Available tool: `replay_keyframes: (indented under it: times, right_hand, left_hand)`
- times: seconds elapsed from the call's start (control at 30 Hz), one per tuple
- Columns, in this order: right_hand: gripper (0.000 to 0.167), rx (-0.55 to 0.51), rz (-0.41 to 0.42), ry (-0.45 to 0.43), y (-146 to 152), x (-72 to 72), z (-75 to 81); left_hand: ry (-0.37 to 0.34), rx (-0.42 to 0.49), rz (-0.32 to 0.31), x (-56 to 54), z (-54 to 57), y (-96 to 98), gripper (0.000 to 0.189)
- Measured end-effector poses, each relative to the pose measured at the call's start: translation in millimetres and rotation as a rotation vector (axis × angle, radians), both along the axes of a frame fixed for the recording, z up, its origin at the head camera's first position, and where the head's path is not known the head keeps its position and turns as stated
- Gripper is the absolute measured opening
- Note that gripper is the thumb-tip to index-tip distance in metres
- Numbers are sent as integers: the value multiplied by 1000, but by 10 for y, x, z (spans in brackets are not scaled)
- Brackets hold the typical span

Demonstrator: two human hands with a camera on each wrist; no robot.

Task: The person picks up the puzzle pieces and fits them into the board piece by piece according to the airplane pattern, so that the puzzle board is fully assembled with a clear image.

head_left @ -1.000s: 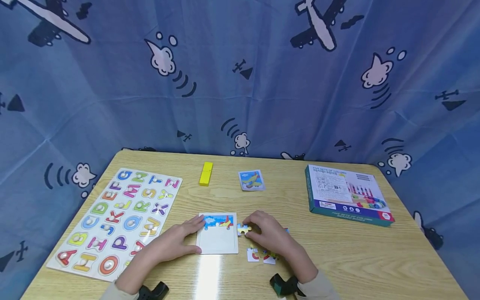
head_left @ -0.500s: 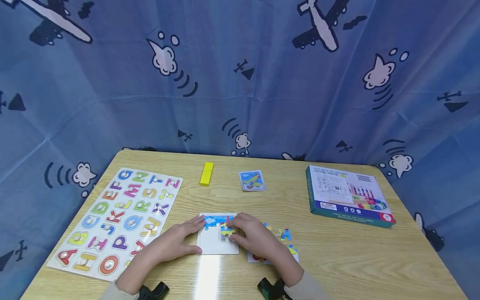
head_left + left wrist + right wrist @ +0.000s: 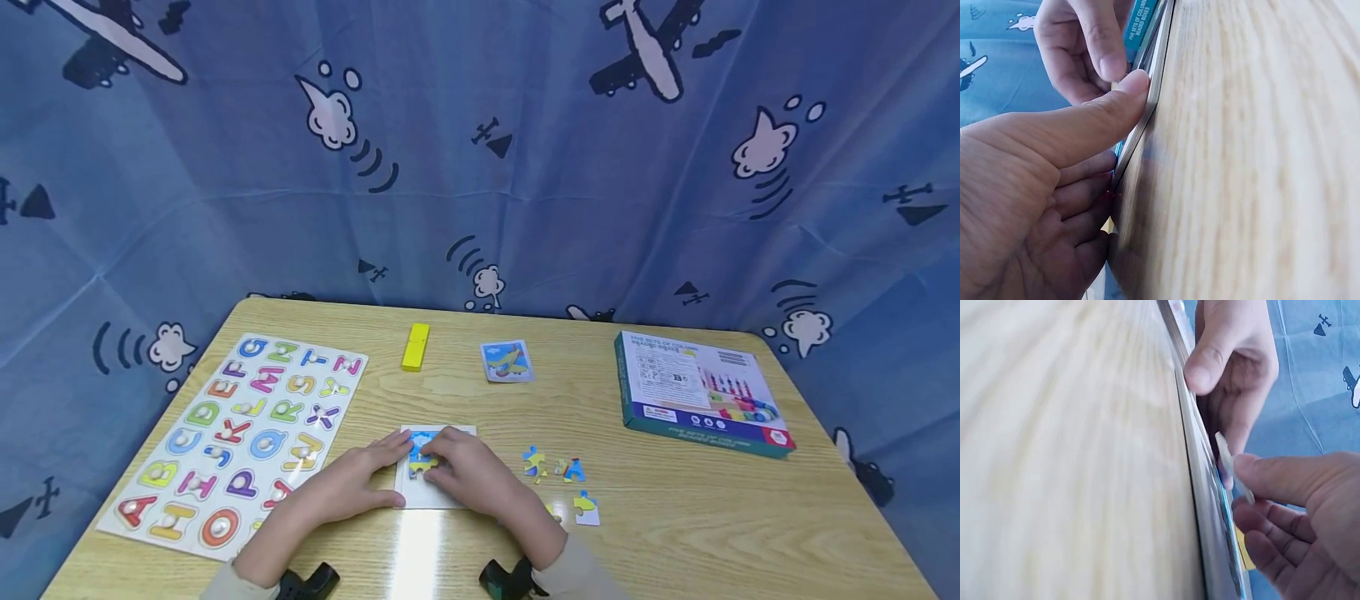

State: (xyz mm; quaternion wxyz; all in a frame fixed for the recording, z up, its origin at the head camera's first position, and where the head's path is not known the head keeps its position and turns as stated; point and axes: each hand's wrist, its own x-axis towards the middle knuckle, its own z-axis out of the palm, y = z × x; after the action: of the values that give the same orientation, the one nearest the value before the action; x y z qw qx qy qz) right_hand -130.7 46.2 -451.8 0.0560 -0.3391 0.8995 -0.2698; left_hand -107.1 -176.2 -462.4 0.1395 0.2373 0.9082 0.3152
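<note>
A: Jigsaw tray [image 3: 408,500] first: where does it sit?

B: On the wooden table [image 3: 675,517], just right of the alphabet peg board [image 3: 240,433]. The left hand [image 3: 341,483] lies against the tray's left edge, fingers fairly straight on the rim and thumb pressed to the near side, steadying it.

A: And the other hand?

B: The right hand [image 3: 468,475] is over the tray, pinching a yellow-and-blue jigsaw piece [image 3: 422,463] between thumb and fingertips. The right wrist view shows that piece tilted, one edge raised off the tray, so I judge it is not seated.

A: How much is filled?

B: Only a blue sky strip along the tray's far edge shows; the near part is bare white. By my judgement, an early stage.

A: What remains?

B: Several loose pieces [image 3: 555,468] lie right of the tray, a couple more [image 3: 583,505] nearer the person. The reference picture card [image 3: 507,361] lies beyond the tray, the yellow block [image 3: 415,346] to the card's left and the boxed toy set [image 3: 701,392] far right.
</note>
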Motion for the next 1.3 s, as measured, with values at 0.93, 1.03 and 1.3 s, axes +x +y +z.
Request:
replay_keyframes:
  times: [0.93,1.03,1.3]
  right_hand:
    - [25,42,-41,170,-133,60,-136]
    - [24,36,-47,168,-138,54,-140]
    - [25,8,-85,85,-135,41,-161]
  left_hand:
    - [12,-4,-29,6,11,7,76]
    - [13,-20,-26,6,13,7,76]
    - [62,-33,-15,11,51,16,61]
